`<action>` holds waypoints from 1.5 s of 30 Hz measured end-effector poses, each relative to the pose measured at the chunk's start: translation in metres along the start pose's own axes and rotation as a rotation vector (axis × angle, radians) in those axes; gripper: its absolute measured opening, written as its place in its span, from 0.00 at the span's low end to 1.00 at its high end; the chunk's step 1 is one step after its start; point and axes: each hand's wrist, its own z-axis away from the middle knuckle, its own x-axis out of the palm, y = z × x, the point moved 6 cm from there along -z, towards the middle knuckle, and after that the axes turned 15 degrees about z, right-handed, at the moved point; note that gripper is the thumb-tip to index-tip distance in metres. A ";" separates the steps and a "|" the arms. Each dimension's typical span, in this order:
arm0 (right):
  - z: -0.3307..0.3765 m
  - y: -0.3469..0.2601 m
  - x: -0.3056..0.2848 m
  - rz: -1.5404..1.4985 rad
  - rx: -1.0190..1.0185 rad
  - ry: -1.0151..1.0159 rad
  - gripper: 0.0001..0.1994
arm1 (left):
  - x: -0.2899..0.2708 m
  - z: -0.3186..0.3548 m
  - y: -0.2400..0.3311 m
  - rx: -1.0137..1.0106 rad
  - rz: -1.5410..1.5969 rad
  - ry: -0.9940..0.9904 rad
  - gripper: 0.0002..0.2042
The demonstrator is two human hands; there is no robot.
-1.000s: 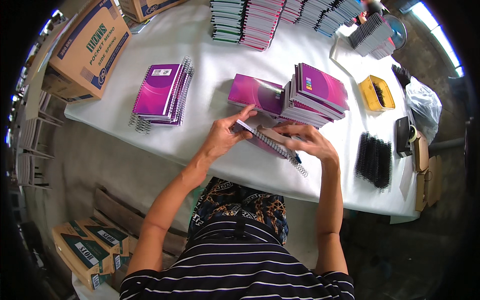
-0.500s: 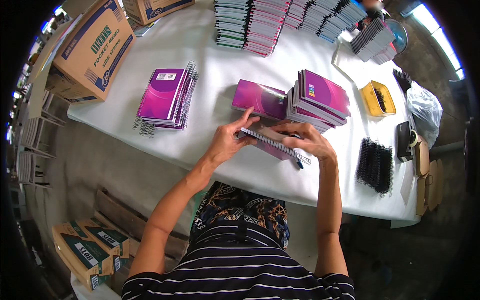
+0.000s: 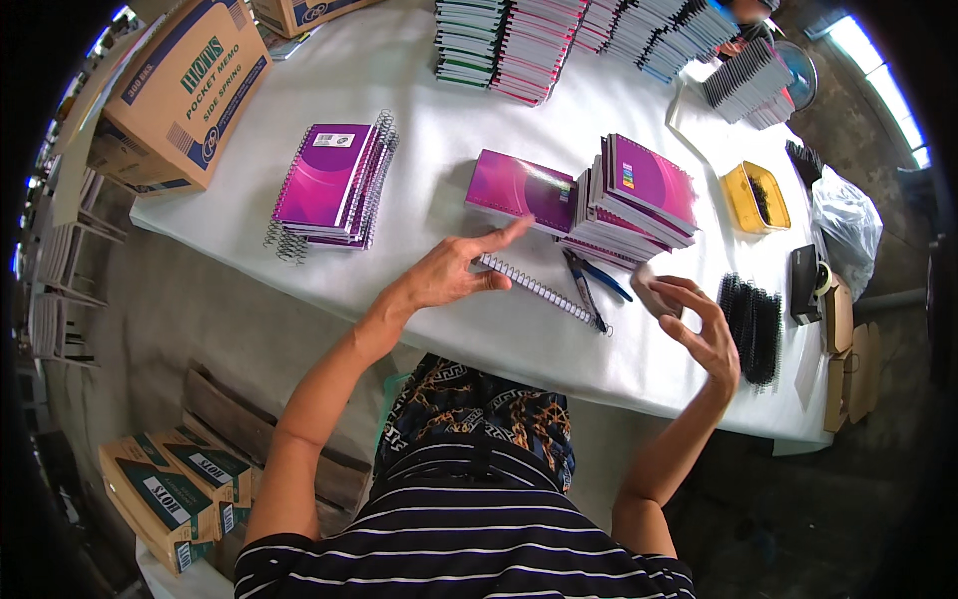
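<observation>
One spiral notebook (image 3: 541, 291), likely light, stiff, seems best held by its covers; the left hand (image 3: 439, 275) spreads near its end, the right hand (image 3: 711, 339) pinches a blurred brownish piece (image 3: 648, 290).

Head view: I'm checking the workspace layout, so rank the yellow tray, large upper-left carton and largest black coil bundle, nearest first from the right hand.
1. Black coil bundle: just right of the right hand.
2. Yellow tray: upper right.
3. Large carton: upper left.

Notebk pile (image 3: 321, 185) L on tbl (image 3: 409, 165), stack (image 3: 649, 190) ctr, spiral notebk (image 3: 539, 288) & pliers (image 3: 606, 281) in front, coils (image 3: 750, 331) R
</observation>
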 end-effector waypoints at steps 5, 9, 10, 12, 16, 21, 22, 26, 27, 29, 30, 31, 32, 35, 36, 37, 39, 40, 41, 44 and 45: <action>0.019 0.003 0.017 0.555 0.129 0.459 0.18 | -0.010 0.009 0.010 -0.045 0.139 0.121 0.27; -0.013 -0.035 0.097 0.494 0.073 0.450 0.18 | 0.003 0.033 0.037 0.113 -0.663 0.203 0.30; -0.016 -0.034 0.111 0.636 0.071 0.505 0.19 | 0.015 0.035 0.033 0.101 -0.804 0.153 0.33; -0.021 -0.035 0.120 0.703 0.108 0.543 0.20 | 0.023 0.045 0.024 0.089 -0.838 0.229 0.33; -0.004 -0.047 0.117 0.346 0.133 0.548 0.21 | 0.030 0.050 0.019 0.037 -0.946 0.243 0.32; 0.023 -0.129 0.112 0.279 -0.194 0.516 0.22 | 0.041 0.042 0.031 0.022 -0.861 0.296 0.33; 0.022 -0.129 0.116 0.258 -0.206 0.520 0.22 | 0.043 0.042 0.031 0.033 -0.860 0.298 0.34; 0.018 -0.131 0.118 0.308 -0.251 0.519 0.22 | 0.046 0.041 0.031 0.044 -0.831 0.306 0.38; 0.016 -0.131 0.117 0.311 -0.258 0.518 0.22 | 0.046 0.040 0.031 0.038 -0.817 0.305 0.40; 0.014 -0.133 0.116 0.318 -0.273 0.516 0.23 | 0.045 0.041 0.031 0.046 -0.812 0.318 0.41; 0.013 -0.134 0.115 0.301 -0.294 0.518 0.21 | 0.045 0.041 0.031 0.050 -0.809 0.325 0.42; 0.010 -0.134 0.114 0.283 -0.316 0.520 0.18 | 0.045 0.040 0.030 0.050 -0.813 0.326 0.42; 0.007 -0.136 0.112 0.264 -0.339 0.522 0.16 | 0.043 0.041 0.030 0.049 -0.819 0.328 0.41; -0.008 -0.115 0.129 -0.461 0.080 -0.144 0.10 | 0.039 0.046 0.034 0.064 -0.845 0.330 0.39; -0.016 -0.115 0.126 -0.621 0.026 -0.249 0.14 | 0.036 0.048 0.038 0.073 -0.862 0.330 0.38; -0.020 -0.115 0.122 -0.647 0.000 -0.337 0.13 | 0.036 0.049 0.046 0.106 -0.888 0.342 0.37; -0.024 -0.126 0.109 -0.472 -0.153 -0.205 0.13 | 0.035 0.046 0.071 0.172 -0.957 0.369 0.36; -0.026 -0.128 0.102 -0.369 -0.214 -0.165 0.13 | 0.028 0.045 0.084 0.185 -1.024 0.379 0.34; -0.027 -0.124 0.101 -0.335 -0.194 -0.129 0.12 | 0.017 0.047 0.100 0.208 -1.082 0.409 0.33; -0.035 -0.100 0.093 -0.011 -0.085 0.102 0.13 | -0.031 0.045 0.140 0.262 -1.253 0.462 0.33; -0.037 -0.092 0.094 0.077 -0.007 0.113 0.13 | -0.050 0.045 0.147 0.254 -1.341 0.473 0.33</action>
